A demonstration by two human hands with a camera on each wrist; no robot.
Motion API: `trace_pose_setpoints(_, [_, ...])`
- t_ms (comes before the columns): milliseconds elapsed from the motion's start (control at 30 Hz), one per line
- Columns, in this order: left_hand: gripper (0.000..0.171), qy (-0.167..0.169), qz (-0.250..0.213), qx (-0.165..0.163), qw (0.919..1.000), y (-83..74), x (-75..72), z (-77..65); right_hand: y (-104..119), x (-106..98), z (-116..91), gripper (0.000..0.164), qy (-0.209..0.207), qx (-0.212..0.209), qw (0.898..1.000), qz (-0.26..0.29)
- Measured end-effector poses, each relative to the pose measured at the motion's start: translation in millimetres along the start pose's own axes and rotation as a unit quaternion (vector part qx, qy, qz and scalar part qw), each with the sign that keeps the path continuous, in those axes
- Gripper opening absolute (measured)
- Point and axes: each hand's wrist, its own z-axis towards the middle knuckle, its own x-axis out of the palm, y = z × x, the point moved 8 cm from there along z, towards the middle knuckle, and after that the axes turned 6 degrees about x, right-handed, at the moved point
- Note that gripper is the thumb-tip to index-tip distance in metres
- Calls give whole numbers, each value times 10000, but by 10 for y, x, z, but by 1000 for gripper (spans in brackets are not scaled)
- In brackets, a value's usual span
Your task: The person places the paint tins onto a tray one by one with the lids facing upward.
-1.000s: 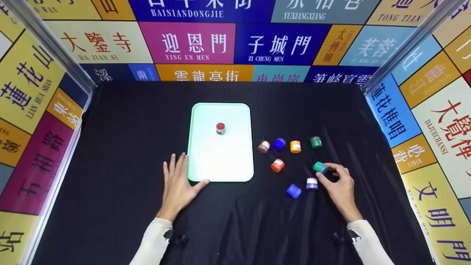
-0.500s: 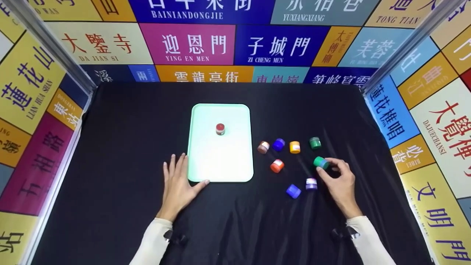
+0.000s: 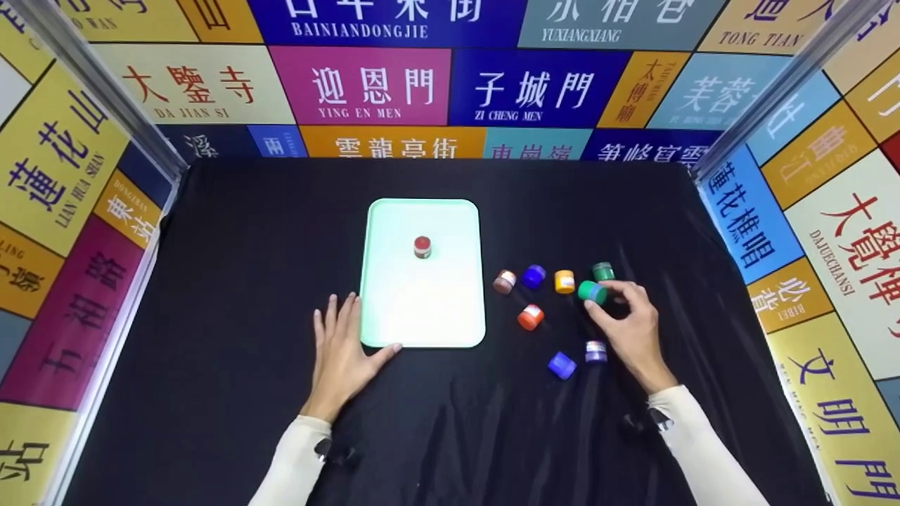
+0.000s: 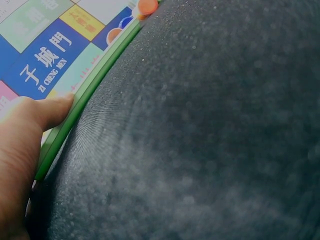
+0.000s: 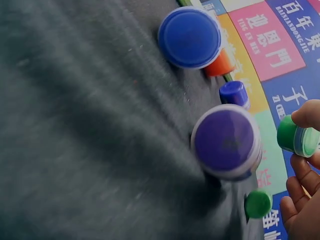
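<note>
My right hand pinches a small green paint jar between thumb and fingers, just in front of a dark green jar. In the right wrist view the held green jar appears off the cloth, tilted on its side. My left hand lies at the near left corner of a pale green tray, straight fingers along its side and thumb at its near edge. The left wrist view shows that thumb against the tray's rim. A red-lidded jar stands on the tray.
Right of the tray, on black cloth, are a brown jar, a dark blue jar, a yellow jar and an orange jar. Nearer lie a blue jar and a purple jar. Printed panels enclose the table.
My right hand has carried the green jar away from me and slightly left, from behind the purple jar to beside the dark green one. The left hand stays at the tray.
</note>
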Motion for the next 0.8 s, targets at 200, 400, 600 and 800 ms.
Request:
trace_pose_setpoints(200, [116, 13, -32, -6, 10000, -2, -6, 3, 101, 138, 65, 36, 137, -266, 9995, 126])
trace_pose_setpoints(400, [116, 4, -83, -14, 10000, -3, 0, -15, 141, 269, 70, 36, 259, -267, 9993, 104])
trace_pose_setpoints(600, [116, 52, -89, -13, 9999, -3, 17, -36, 16, 438, 86, 37, 485, -440, 9978, 77])
trace_pose_setpoints(800, [116, 16, -51, 10, 10000, -11, -1, -5, -92, 604, 168, 38, 854, -575, 9947, 56])
